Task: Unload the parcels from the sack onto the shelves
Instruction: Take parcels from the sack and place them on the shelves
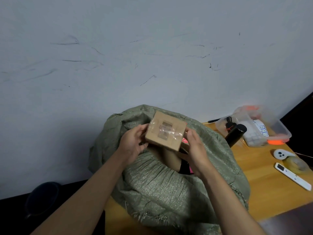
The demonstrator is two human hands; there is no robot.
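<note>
Two bare forearms reach forward from the bottom edge over a wooden worktop (264,187), on which a large green woven sack (152,187) sits slumped with its frayed lower edge hanging toward the viewer. The sack's mouth is open at the middle, and inside it show part of another brown parcel (169,156) and something black and pink, too hidden to name. Above that opening, the left hand (133,144) and the right hand (194,150) hold a small cardboard box (165,131) between them, the left hand's fingers curled round its left side and the right hand's thumb and fingers gripping its right side. The box is tilted, its top face toward the camera, crossed by clear glossy tape. To the right of the sack, the worktop carries a white remote (292,176), a roll of tape (295,162) just beyond it, and a small white controller-like thing (280,153) touching that roll. Farther back stand a black cylinder (235,134) leaning against the sack and a clear plastic tub (254,126) with orange clips, holding white and dark odds and ends. Behind everything rises a pale, scuffed wall (135,48).
</note>
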